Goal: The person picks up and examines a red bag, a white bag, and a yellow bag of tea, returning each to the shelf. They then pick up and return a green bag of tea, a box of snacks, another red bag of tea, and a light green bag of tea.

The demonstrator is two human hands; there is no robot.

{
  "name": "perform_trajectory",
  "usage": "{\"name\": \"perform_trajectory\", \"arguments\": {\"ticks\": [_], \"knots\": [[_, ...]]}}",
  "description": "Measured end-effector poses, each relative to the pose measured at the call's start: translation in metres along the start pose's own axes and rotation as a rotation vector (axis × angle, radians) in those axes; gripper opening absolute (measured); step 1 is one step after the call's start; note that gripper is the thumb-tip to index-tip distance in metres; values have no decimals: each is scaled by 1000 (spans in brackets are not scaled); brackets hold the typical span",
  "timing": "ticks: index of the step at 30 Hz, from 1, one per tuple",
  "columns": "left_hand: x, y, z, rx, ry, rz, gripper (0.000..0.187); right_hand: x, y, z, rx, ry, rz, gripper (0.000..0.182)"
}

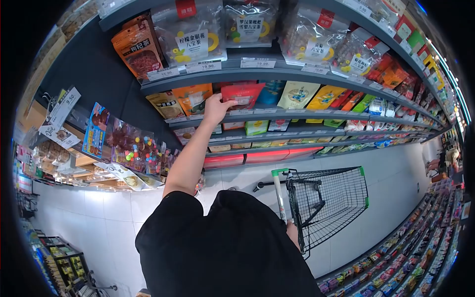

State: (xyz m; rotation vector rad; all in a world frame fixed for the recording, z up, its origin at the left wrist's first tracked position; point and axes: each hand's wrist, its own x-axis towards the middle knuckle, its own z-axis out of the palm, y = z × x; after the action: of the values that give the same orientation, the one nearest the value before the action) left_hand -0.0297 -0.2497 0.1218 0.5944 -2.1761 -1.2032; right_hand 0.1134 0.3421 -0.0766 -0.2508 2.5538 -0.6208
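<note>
My left hand reaches out to the shelf, its fingers closed on the edge of a red pouch. The pouch leans in its row, between an orange pouch and a blue one. Below and to the right, my right hand is at the lower end of the light-coloured handle of a black wire shopping cart with green corners. Part of that hand is hidden by my black shirt and the cart frame, but it appears to grip the handle.
Large clear bags of tea stand on the shelf above, price tags along its edge. Hanging candy packs jut out at left. Another stocked shelf borders the aisle at lower right, with tiled floor between.
</note>
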Motion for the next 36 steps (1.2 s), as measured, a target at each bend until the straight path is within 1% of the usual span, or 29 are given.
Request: {"name": "perform_trajectory", "arguments": {"ticks": [1,2,3,4,6,7,8,9,10,12,13,15,16,17,18,19,20,22,23,25,26,29,30,32,33,34,35,36], "knots": [[0,-3,0,2,-4,-2,36,-2,-12,-11,-44,-28,34,35],[1,-5,2,-36,-38,5,30,-6,-29,-24,-68,-60,54,34],[1,-1,3,-76,-71,13,26,-5,-35,-27,-67,-58,58,34],[-1,4,4,-79,-74,14,26,-4,-38,-30,-70,-53,41,34],[-7,18,4,22,6,249,22,1,-38,-31,-76,-48,27,34],[-10,24,3,20,4,246,22,7,-36,-29,-112,-69,15,36],[-12,30,1,60,26,340,21,10,-33,-27,-147,-89,3,38],[-13,39,-1,99,48,435,20,9,-44,-33,-149,-89,6,38],[-18,54,-5,93,46,436,20,5,-67,-48,-83,-7,-13,41],[-36,97,-17,-240,-159,107,22,11,-109,-85,87,125,-52,50],[-47,120,-25,-209,-185,87,26,16,-128,-104,191,173,-67,54],[-63,151,-25,-441,-366,-75,29,19,-176,-145,559,304,-230,55],[-73,154,-16,-445,-403,-75,29,17,-202,-165,756,312,-331,55],[-84,157,-6,-611,-462,-83,28,13,-226,-183,950,323,-435,56],[-95,161,3,-779,-514,-94,28,6,-250,-200,1073,285,-490,53],[-107,171,7,-823,-569,-153,27,1,-267,-212,1193,241,-556,51],[-116,174,14,-845,-601,-189,27,1,-276,-218,1194,252,-552,51],[-128,181,23,-908,-635,-261,26,2,-288,-223,1187,131,-509,43],[-129,184,23,-912,-629,-261,26,2,-289,-221,1182,126,-511,43],[-130,190,20,-965,-589,-440,31,2,-288,-215,1262,157,-437,36],[-130,187,22,-916,-573,-385,36,-2,-290,-212,1256,196,-423,32],[-133,183,22,-896,-590,-376,37,-4,-286,-207,1260,202,-414,34],[-134,182,23,-893,-595,-380,37,-5,-286,-207,1264,204,-409,34],[-133,180,25,-971,-579,-424,48,-10,-292,-210,1256,206,-416,32],[-130,178,26,-969,-584,-425,48,-12,-294,-211,1259,211,-413,32],[-125,176,27,-1143,-703,-466,52,-15,-296,-212,1635,-16,-279,34],[-123,176,29,-1317,-825,-508,57,-18,-296,-212,1994,-261,-122,41],[-131,186,36,-1274,-834,-516,62,-5,-280,-198,2147,-489,-164,53]]}}
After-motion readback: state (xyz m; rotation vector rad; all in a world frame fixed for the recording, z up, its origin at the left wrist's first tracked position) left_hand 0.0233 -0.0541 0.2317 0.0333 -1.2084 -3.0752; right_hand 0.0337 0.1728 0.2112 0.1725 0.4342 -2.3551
